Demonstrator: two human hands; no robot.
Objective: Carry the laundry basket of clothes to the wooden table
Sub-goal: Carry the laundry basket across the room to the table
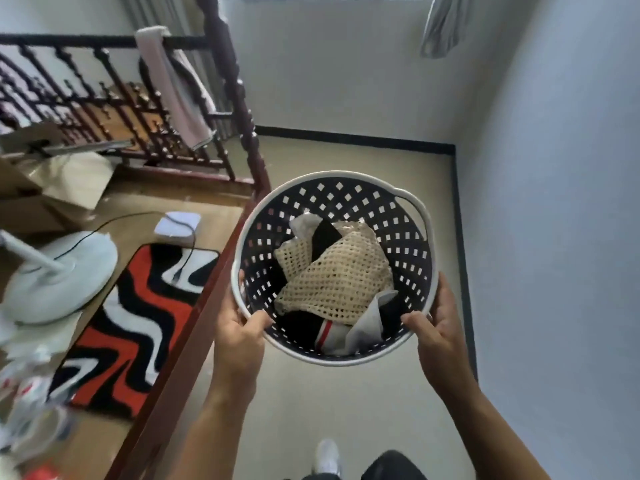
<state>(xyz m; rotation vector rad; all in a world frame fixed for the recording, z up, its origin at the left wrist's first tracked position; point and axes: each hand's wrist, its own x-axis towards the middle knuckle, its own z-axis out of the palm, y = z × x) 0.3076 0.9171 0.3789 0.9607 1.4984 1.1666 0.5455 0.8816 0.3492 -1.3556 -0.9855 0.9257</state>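
A person carries a round laundry basket (332, 268) of clothes (334, 278) along a landing, left hand (240, 327) and right hand (438, 329) clamped on opposite sides of its near rim. The basket hangs level just ahead of both hands; no wooden table is in view.

A red, black and white rug (138, 317) and a white fan base (59, 275) lie left of the grip, behind a dark wooden railing (194, 327).
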